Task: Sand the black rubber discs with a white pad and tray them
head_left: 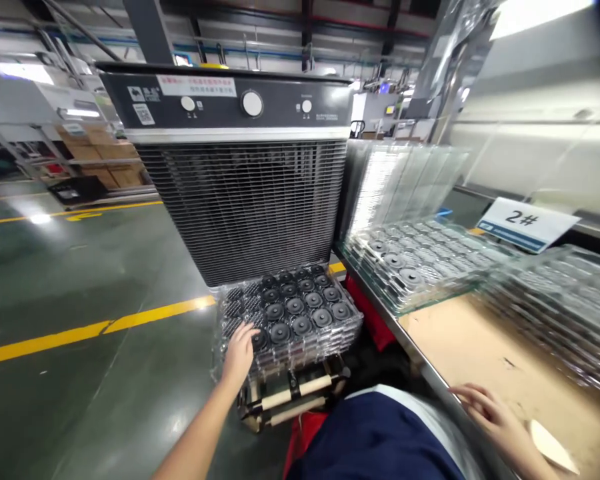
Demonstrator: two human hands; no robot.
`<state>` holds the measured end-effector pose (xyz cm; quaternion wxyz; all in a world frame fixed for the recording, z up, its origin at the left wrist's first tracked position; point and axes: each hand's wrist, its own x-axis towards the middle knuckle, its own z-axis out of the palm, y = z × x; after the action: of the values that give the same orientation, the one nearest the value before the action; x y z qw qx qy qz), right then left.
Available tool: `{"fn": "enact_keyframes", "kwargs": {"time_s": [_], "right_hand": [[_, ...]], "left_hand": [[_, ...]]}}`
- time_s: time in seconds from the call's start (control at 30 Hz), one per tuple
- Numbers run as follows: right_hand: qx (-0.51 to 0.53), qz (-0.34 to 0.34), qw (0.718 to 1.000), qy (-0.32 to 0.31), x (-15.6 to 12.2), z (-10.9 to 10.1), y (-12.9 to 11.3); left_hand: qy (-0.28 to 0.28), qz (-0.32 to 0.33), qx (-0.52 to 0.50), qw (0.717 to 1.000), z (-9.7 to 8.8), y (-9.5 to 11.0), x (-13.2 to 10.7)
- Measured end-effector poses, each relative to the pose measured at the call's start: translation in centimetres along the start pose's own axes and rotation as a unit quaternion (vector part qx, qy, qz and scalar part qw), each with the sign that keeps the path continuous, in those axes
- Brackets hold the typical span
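Observation:
My left hand (240, 353) rests with its fingers on the near corner of a stack of transparent plastic trays (230, 320), beside a black round part (259, 340). The top tray holds rows of these black round parts, perhaps loudspeakers. The stack stands on a low wooden-railed stand (293, 393). My right hand (485, 413) lies at the steel edge of a workbench (420, 360), its fingers on a tan cardboard sheet (460, 347). A white pointed piece (553, 447) lies just beyond it. Neither hand appears to hold anything.
A large black-and-grey air cooler (245, 200) stands behind the stack. Transparent trays of metal-coloured round parts (410, 267) and more stacks (555, 313) sit on the bench, with upright trays (405, 187) behind. A "2#" sign (525, 223) stands beyond. A green floor with yellow lines lies left.

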<state>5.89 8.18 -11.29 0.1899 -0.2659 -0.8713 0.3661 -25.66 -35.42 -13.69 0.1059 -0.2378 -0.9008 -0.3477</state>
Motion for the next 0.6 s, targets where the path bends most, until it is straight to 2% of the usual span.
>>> {"fn": "enact_keyframes", "kwargs": {"time_s": [0.13,0.23,0.3,0.37,0.43,0.5,0.53,0.6], "right_hand": [[0.018,-0.004,1.000,-0.008,-0.1,-0.3,-1.6],[0.039,-0.005,0.999,-0.016,0.2,-0.6,-3.0],[0.058,-0.005,0.998,-0.028,0.6,-1.4,-4.4],[0.080,-0.006,0.996,-0.038,1.0,-3.0,-6.5],[0.100,-0.010,0.995,-0.028,0.9,-5.7,-9.2],[0.113,-0.024,0.993,0.003,-0.2,-9.2,-12.5],[0.118,-0.039,0.992,0.020,-1.2,-11.0,-14.2],[0.097,-0.098,0.984,0.108,-4.0,-14.2,-17.0]], "left_hand": [[-0.050,0.031,-0.079,0.995,0.2,4.1,-0.6],[-0.099,0.030,-0.143,0.984,0.7,7.9,0.2],[-0.140,0.021,-0.193,0.971,2.1,11.1,1.7],[-0.192,0.011,-0.250,0.949,4.4,15.3,3.5],[-0.261,0.004,-0.312,0.914,7.3,20.8,4.7],[-0.358,0.002,-0.374,0.856,10.2,27.0,4.4],[-0.416,0.003,-0.402,0.815,11.4,30.0,3.7],[-0.534,0.001,-0.444,0.720,12.9,35.5,1.7]]}}
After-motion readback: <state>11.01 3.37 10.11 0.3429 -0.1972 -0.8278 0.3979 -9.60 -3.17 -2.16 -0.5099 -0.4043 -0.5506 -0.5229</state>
